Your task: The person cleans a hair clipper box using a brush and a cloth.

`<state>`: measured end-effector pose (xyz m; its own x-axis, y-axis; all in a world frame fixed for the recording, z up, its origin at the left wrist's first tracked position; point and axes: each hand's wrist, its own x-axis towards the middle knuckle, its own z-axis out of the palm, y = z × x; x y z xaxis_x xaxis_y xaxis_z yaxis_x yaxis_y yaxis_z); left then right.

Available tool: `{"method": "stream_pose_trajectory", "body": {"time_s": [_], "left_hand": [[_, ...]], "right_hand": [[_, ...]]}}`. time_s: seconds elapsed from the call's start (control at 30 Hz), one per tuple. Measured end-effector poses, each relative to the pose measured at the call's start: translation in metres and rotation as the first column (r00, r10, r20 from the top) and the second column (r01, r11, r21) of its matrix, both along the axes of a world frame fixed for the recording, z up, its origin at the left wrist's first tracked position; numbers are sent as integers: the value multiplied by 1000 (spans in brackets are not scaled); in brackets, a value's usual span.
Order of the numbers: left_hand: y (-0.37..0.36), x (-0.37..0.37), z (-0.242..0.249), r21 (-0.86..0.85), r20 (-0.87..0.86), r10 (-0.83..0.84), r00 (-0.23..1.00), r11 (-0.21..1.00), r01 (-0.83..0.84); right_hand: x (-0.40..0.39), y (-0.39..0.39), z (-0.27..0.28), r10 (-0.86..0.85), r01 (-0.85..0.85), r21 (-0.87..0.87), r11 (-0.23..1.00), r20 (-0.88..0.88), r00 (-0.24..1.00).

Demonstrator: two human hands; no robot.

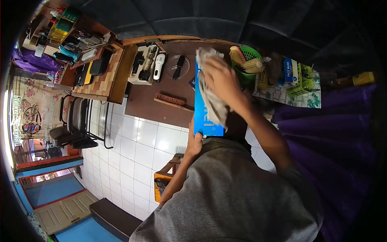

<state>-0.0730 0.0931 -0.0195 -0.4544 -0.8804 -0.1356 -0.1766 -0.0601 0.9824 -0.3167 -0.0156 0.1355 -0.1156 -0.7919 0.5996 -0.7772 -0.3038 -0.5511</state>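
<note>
My left hand [195, 142] grips the near end of a blue box [209, 128] with white lettering, thumb on its edge. Pressed over the box's upper part is a pale, crumpled cloth [212, 101], held under my right hand [221, 76]. The cloth hangs down along the box's right side and hides much of the lettering. Left of the box, a wooden-handled brush [171, 99] with brown bristles lies on the brown table [145, 105].
A white hair clipper [159, 66] lies in a tray at the back left, beside a round dish [171, 67] with a black tool. Back right stand a green basket [250, 52] of brushes and a face mask box [288, 71]. Chairs [76, 121] stand at left.
</note>
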Motion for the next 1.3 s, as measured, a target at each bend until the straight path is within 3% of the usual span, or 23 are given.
{"method": "stream_pose_trajectory", "body": {"time_s": [0.03,0.1,0.17,0.37,0.43,0.5,0.53,0.57,0.6,0.63,0.7,0.83,0.87,0.9,1.03,1.07,1.1,1.17,1.2,1.23,1.3], "left_hand": [[1,-1,7,-24,29,-25,999,999,26],[2,-6,25,-45,35,-24,999,999,25],[0,-9,44,-69,40,-52,998,996,55],[-4,-16,52,-35,-85,-23,996,999,20],[0,-8,29,106,-99,84,991,992,-74],[-1,-12,49,107,-114,47,992,994,-34],[4,-14,59,311,-237,183,954,945,-104],[10,-14,63,509,-322,338,885,850,-139],[15,-5,29,622,-450,409,794,782,-50],[17,-10,54,690,-425,429,797,724,-22],[9,-17,88,726,-436,428,791,687,29],[2,-12,75,732,-455,523,721,681,-32],[3,-8,64,725,-444,520,729,687,-48],[4,-4,49,716,-436,519,736,695,-65],[13,3,5,681,-414,531,739,720,-136],[16,2,6,790,-373,698,611,585,-186],[14,-1,6,788,-391,702,595,590,-179],[1,-18,59,780,-325,641,696,597,-185],[-9,-18,73,850,-290,606,741,519,-93],[-12,-18,74,845,-311,611,728,528,-82],[-10,-15,72,889,-296,635,713,457,-37]], "right_hand": [[8,23,4,70,-70,23,997,5,998],[27,76,18,205,-230,248,941,125,971],[42,108,10,268,-270,33,962,54,962],[34,100,2,199,-208,32,978,185,962],[19,74,14,156,-177,94,980,194,968],[8,52,19,77,-138,133,981,385,920],[5,47,25,84,-154,120,981,450,889],[7,47,28,95,-162,114,980,450,888],[11,49,29,153,-185,45,982,387,909],[16,54,29,205,-210,-19,978,320,925],[34,68,16,264,-274,-5,962,279,923],[76,97,-10,513,-507,-93,857,248,822],[89,98,-18,521,-508,-121,853,129,844],[86,106,-21,519,-517,-38,855,61,853],[90,103,-25,553,-553,-24,833,49,832],[88,101,-26,558,-559,2,829,42,828],[85,95,-27,569,-569,5,822,22,822],[79,80,-34,536,-535,36,844,-12,844],[76,69,-43,467,-466,71,882,12,884],[64,52,-42,471,-464,137,875,-25,882],[53,21,-45,348,-349,101,932,23,937]]}}
